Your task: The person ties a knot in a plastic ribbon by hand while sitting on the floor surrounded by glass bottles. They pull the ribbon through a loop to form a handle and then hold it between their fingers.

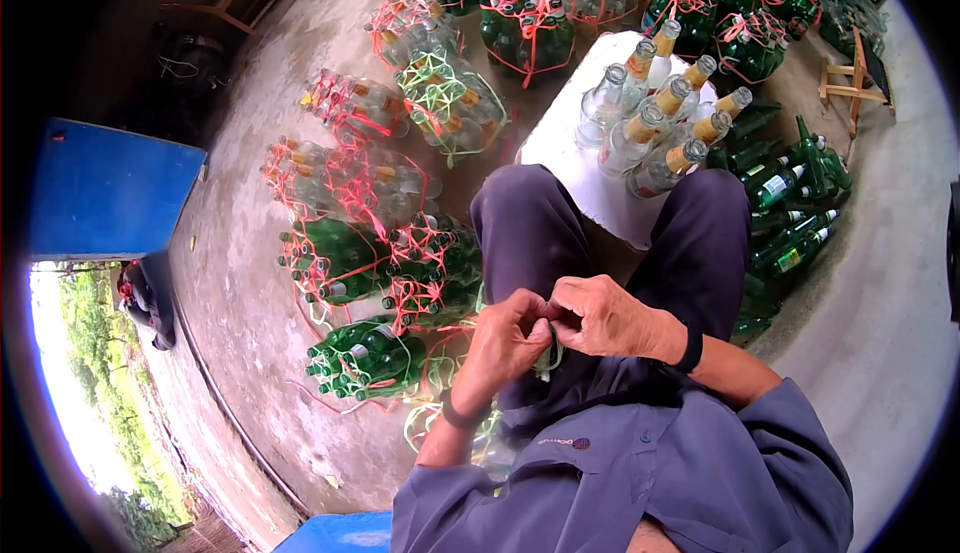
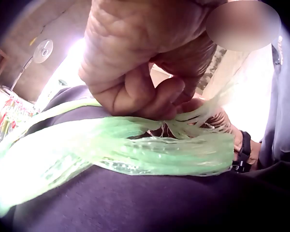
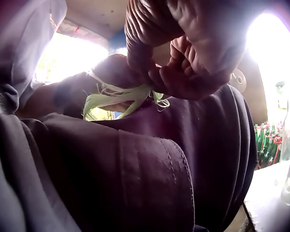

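Note:
Both hands meet above the person's lap and pinch a pale green plastic strip (image 2: 111, 140) between fingertips and thumbs. The left hand (image 1: 505, 338) comes in from the left, its fingers bent against the strip. Opposite it, the right hand (image 1: 615, 318) has curled fingers and a black band at the wrist. In the left wrist view the strip spreads wide and frays into thin fibres at the fingertips. A small looped, frayed piece of the strip (image 3: 142, 94) shows under the right fingers in the right wrist view. The exact pinch point is partly hidden by the fingers.
Several clear bottles (image 1: 640, 128) with yellow neck labels stand on a white surface (image 1: 600, 193) before the knees. Bundles of green bottles (image 1: 365, 358) and clear bottles (image 1: 355, 103), tied with pink strips, cover the floor. Loose green bottles (image 1: 790, 193) lie at the right.

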`<move>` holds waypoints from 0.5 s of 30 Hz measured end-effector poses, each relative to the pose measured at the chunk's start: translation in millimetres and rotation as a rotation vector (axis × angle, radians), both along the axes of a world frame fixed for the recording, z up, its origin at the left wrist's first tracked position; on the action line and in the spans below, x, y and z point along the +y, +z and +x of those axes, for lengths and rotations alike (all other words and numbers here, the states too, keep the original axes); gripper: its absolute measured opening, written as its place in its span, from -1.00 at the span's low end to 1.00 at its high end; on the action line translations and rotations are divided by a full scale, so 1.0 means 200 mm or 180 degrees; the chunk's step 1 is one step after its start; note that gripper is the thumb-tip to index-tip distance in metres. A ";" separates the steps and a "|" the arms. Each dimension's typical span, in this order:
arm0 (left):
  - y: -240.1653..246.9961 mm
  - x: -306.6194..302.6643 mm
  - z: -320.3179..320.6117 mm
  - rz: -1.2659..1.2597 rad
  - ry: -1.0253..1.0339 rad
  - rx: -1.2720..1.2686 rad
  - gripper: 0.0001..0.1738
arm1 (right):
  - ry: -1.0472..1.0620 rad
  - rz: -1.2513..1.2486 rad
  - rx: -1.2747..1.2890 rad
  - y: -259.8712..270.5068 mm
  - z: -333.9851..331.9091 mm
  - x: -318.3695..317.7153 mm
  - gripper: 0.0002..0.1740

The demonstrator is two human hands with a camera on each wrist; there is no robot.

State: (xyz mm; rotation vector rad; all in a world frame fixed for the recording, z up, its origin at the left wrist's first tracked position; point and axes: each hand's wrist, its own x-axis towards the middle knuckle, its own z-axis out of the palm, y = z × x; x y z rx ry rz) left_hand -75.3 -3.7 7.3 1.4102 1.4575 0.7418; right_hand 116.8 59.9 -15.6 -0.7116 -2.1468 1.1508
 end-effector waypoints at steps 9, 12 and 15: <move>0.00 -0.01 0.00 -0.0303 0.0162 -0.0196 -0.85 | -0.0310 0.0326 0.0223 -0.04 -0.04 -0.03 -0.74; -0.03 -0.02 0.00 -0.0186 0.0187 -0.0336 -0.88 | -0.0227 -0.0024 0.0199 -0.03 -0.02 -0.02 -0.76; 0.01 -0.01 0.02 -0.0056 0.0148 -0.0027 -0.90 | -0.0274 -0.0827 0.0391 -0.03 0.00 -0.01 -0.78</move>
